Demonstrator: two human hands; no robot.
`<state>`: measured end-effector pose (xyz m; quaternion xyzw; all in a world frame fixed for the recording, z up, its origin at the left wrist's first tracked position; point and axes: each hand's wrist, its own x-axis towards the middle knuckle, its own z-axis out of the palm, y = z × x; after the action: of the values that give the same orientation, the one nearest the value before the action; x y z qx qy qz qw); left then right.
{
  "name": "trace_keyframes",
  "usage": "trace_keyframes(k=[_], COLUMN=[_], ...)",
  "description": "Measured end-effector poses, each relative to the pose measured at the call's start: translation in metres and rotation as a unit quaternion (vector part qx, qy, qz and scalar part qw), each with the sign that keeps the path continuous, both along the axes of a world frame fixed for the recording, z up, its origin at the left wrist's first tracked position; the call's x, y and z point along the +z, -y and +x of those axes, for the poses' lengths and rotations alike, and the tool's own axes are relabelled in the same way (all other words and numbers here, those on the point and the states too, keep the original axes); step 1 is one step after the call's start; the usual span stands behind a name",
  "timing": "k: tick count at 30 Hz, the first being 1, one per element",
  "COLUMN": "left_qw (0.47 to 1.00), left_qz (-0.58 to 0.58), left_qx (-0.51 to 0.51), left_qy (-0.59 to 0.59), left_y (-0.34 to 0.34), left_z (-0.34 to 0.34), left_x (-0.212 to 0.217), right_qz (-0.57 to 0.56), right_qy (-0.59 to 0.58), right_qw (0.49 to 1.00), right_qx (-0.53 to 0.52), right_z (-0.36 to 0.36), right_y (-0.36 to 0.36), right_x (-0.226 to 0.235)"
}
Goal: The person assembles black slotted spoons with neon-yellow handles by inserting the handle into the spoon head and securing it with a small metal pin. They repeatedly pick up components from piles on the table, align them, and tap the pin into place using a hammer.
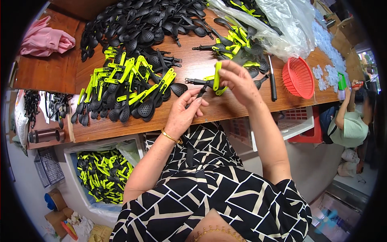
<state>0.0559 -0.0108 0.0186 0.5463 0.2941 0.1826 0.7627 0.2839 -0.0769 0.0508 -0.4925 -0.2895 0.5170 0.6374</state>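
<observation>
Over the front of the wooden table (161, 125), my left hand (184, 112) pinches the narrow black end of a black spoon (202, 91); the rest of it is hidden by the fingers. Close to its right, my right hand (238, 82) grips an upright lime-green handle (217, 76) between thumb and fingers. The two pieces are near each other but look apart. Left of my hands lies a pile of black perforated spoons with lime-green handles (133, 97). Behind my right hand, more black spoons and lime-green handles (236, 42) lie loosely heaped.
A large heap of black spoon heads (149, 28) covers the table's back. To the right are a black-handled knife (273, 84), a red basket (298, 78) and clear plastic bags (288, 28). Below left stands a bin of green-handled spoons (105, 175). Another person (350, 125) works far right.
</observation>
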Motion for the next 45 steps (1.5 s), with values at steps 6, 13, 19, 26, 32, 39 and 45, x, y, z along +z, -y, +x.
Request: trace_keyframes(k=[6, 13, 19, 26, 32, 39, 45], left_qw=[0.998, 0.997, 0.992, 0.992, 0.998, 0.998, 0.858], left_qz=[-0.031, -0.022, 0.105, 0.112, 0.057, 0.039, 0.499], left_qx=[-0.007, 0.018, 0.024, 0.028, 0.019, 0.014, 0.035], left_qy=[0.048, 0.065, 0.069, 0.054, 0.02, -0.052, -0.116], left_y=[0.003, 0.003, -0.004, -0.002, -0.003, -0.003, -0.009], left_z=[0.001, -0.012, -0.021, -0.027, -0.032, -0.041, -0.042], left_x=[0.013, 0.008, 0.01, 0.027, 0.009, -0.007, 0.005], right_qz=[0.006, 0.05, 0.008, 0.073, -0.021, -0.04, 0.005], right_qy=[-0.054, 0.035, 0.323, 0.501, 0.489, 0.496, 0.507], right_qw=[0.998, 0.998, 0.946, 0.861, 0.87, 0.865, 0.862], right_qx=[-0.034, -0.03, 0.025, 0.048, 0.053, 0.064, 0.008], right_z=[-0.027, -0.036, -0.029, -0.029, -0.032, -0.032, -0.04], right_y=[0.004, 0.011, 0.016, 0.009, 0.019, 0.041, 0.017], right_x=[-0.01, -0.002, 0.013, 0.032, 0.023, 0.002, 0.0])
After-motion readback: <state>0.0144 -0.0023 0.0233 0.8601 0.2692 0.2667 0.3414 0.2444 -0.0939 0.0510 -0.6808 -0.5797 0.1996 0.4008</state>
